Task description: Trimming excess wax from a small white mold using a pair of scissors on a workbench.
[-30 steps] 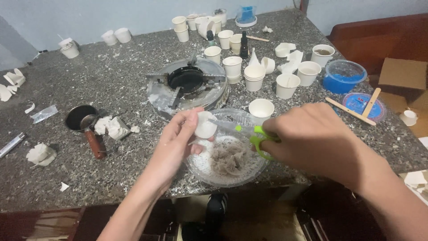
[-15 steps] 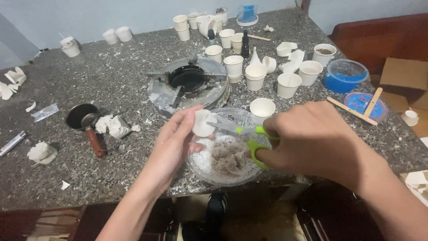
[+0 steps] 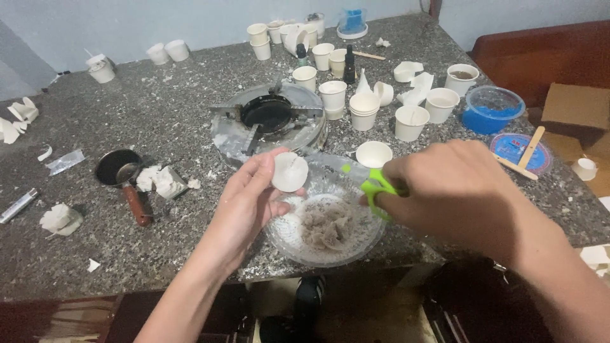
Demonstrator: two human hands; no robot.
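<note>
green scissors (image 3: 376, 185) mostly hidden inside right hand (image 3: 454, 190); cardboard box (image 3: 575, 108) cut off by right edge

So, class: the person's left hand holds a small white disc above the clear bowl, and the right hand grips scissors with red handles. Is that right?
Not quite. The head view shows the scissors in the right hand have green handles, not red. The rest stands: the left hand holds a small white disc above the clear bowl.

2 hands, 1 white disc (image 3: 290, 171), 1 green-handled scissors (image 3: 376, 188), 1 clear bowl (image 3: 305, 251), 1 burner (image 3: 268, 114), 2 blue-lidded tubs (image 3: 493, 109), 1 small pan (image 3: 118, 168)
</note>
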